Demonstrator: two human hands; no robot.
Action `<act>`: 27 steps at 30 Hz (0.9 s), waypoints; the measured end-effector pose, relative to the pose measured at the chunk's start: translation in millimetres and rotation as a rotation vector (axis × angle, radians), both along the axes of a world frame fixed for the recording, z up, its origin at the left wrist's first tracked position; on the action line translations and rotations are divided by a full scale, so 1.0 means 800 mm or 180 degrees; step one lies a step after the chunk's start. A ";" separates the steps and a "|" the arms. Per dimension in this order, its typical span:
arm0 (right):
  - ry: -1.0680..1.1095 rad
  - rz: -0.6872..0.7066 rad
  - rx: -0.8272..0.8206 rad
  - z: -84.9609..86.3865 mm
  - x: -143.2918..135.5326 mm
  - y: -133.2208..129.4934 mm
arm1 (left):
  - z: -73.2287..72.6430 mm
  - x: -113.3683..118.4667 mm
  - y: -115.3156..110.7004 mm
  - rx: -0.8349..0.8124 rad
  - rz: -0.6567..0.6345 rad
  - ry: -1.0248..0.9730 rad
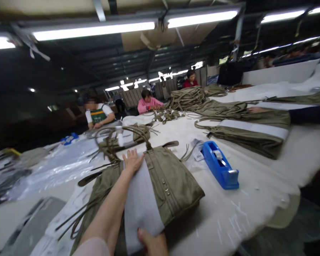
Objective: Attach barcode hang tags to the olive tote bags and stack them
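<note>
An olive-green fabric handbag point(173, 177) lies tilted on the table in front of me, its brown looped handles pointing away. A white paper band point(141, 199) runs across its middle. My left hand point(133, 160) lies on the band near the handles, fingers stretched toward the bag's top edge. At the near edge my right hand point(153, 243) grips the band and bag, thumb on top; its other fingers are mostly hidden. Thin dark straps hang from the bag's left side. To the right stands a blue tape dispenser point(220, 165).
More olive bags point(256, 133) lie at the right, where another person's sleeve point(309, 115) reaches in. Clear plastic bags point(56, 163) spread over the left. Small tied bundles point(166, 115) and piled bags point(186, 97) are farther back. Several people sit or stand beyond the white-covered table point(256, 192).
</note>
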State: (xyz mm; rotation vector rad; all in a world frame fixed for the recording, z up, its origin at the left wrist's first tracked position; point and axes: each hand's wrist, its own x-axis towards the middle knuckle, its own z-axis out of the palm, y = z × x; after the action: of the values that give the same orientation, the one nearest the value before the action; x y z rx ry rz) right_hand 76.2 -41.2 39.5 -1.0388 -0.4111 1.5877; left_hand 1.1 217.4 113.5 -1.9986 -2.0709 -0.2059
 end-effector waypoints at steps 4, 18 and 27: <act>0.0842 -0.0009 -0.0699 -0.019 -0.003 0.009 | -0.121 0.008 -0.023 -0.0994 -0.0226 -0.0192; 0.0972 0.0066 -0.0830 -0.024 0.018 -0.004 | -0.044 -0.050 -0.124 -0.2051 -0.1052 -0.0352; -0.0273 0.2644 -0.0702 0.012 0.057 -0.033 | -0.096 -0.095 -0.318 -0.0961 -0.0971 -0.0505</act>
State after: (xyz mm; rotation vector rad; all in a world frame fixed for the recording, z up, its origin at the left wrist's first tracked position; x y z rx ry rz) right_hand 121.5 -68.0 48.7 -1.1799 -0.8102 2.3669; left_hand -75.1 -37.2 36.4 -2.5567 -1.9733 -0.1154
